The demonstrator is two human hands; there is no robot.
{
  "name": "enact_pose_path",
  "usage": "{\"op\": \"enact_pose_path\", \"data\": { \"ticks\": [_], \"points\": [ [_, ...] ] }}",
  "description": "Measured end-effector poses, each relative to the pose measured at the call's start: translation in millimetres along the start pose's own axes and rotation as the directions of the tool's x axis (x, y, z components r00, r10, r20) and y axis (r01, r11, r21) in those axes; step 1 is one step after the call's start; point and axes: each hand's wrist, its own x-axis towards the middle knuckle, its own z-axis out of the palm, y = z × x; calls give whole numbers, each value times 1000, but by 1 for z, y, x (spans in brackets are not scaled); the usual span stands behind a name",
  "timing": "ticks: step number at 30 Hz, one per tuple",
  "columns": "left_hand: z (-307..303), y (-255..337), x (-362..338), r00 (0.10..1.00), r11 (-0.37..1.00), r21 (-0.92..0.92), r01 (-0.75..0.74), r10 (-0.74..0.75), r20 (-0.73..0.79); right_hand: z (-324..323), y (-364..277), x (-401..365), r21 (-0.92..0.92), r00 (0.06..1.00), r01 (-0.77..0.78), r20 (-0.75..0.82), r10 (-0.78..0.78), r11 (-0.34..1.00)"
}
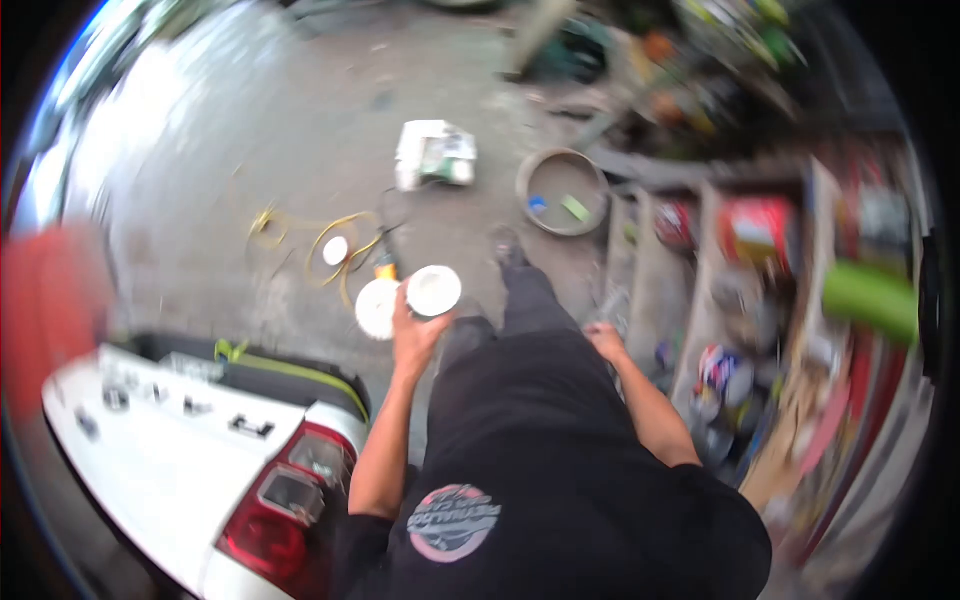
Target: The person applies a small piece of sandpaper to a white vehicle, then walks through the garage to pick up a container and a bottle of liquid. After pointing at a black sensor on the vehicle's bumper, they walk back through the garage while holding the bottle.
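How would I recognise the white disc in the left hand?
From the white panel with the red light, follow the left arm up to the left hand. Its fingers hold the white disc. That is the disc nearest the round basin, unlike the other large disc beside it and the small disc farther off.

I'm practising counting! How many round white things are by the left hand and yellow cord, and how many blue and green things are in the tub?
Round white things: 3
Blue things in the tub: 1
Green things in it: 1
Total: 5
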Motion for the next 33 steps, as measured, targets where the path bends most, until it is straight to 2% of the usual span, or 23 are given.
{"op": "enact_pose_path", "data": {
  "ticks": [1, 2, 3, 4, 5, 8, 10, 12, 14, 15, 16, 17, 19, 20, 22, 23, 24, 25, 26, 28, 29, 31, 33],
  "points": [
    [-1, -8, 12, 998, 995, 96, -30, 35, -51, -8, 11, 38, -37, 991, 54, 123, -49, 998],
    [-1, -25, 25, 993, 990, 124, -66, 78, -93, -20, 4, 65, -115, 987, 137, 104, -125, 984],
    [1, -28, 32, 984, 993, 111, -50, 68, -166, -44, -17, 88, -201, 975, 183, 165, -150, 962],
    [-3, -4, 36, 974, 991, 122, -56, 81, -212, -78, -94, 88, 6, 950, -192, 251, 184, 981],
    [5, -13, 38, 940, 990, 85, -114, 135, -313, -99, -120, 114, 46, 947, -200, 265, 182, 979],
    [-5, 20, 27, 866, 998, 0, -61, 53, -497, -161, -204, 203, 54, 932, -78, 358, 54, 996],
    [-2, 1, 20, 781, 987, -95, -128, 41, -623, -182, -289, 228, -153, 955, 71, 295, -23, 986],
    [-9, -17, 8, 746, 989, -122, -85, -18, -665, -199, -346, 289, -183, 905, 61, 425, 23, 981],
    [-19, -35, -9, 673, 985, -165, -58, -83, -735, -172, -418, 301, -296, 948, 182, 305, -87, 938],
    [-31, -46, -14, 650, 985, -163, -51, -91, -755, -144, -452, 309, -323, 937, 213, 335, -99, 922],
    [-42, -54, -20, 615, 982, -185, -41, -121, -779, -115, -485, 317, -354, 902, 318, 398, -166, 880],
    [-47, -58, -27, 546, 982, -183, -46, -129, -827, -91, -518, 319, -386, 861, 413, 462, -215, 824],
    [-72, -60, -40, 434, 989, -144, -28, -118, -893, -7, -576, 302, -327, 735, 591, 595, -325, 737],
    [-79, -60, -47, 418, 990, -138, -31, -113, -901, 33, -598, 267, -273, 666, 657, 647, -371, 702],
    [-96, -63, -52, 315, 993, -119, -16, -108, -943, 109, -639, 178, -286, 558, 767, 738, -378, 574],
    [-108, -69, -50, 328, 983, -174, -51, -148, -933, 136, -654, 151, -219, 480, 811, 778, -405, 542],
    [-116, -70, -42, 366, 971, -218, -100, -168, -915, 150, -665, 137, -160, 320, 921, 832, -453, 356],
    [-129, -68, -36, 353, 978, -187, -93, -143, -925, 161, -680, 102, -168, 234, 970, 839, -491, 176],
    [-138, -67, -35, 338, 984, -156, -81, -120, -934, 168, -691, 83, -158, 221, 974, 838, -499, 165],
    [-158, -69, -21, 340, 997, -68, -34, -53, -939, 172, -719, 74, -143, 126, 990, 833, -538, 11],
    [-165, -66, -13, 367, 997, -56, -54, -33, -930, 166, -729, 91, -165, 147, 986, 814, -562, 19],
    [-197, -53, 3, 375, 981, -193, 27, -189, -907, 174, -752, 140, -198, 214, 976, 758, -616, 95],
    [-215, -67, 34, 381, 987, -159, 23, -156, -911, 164, -769, 197, -301, 364, 931, 700, -615, 208]
  ]
}}
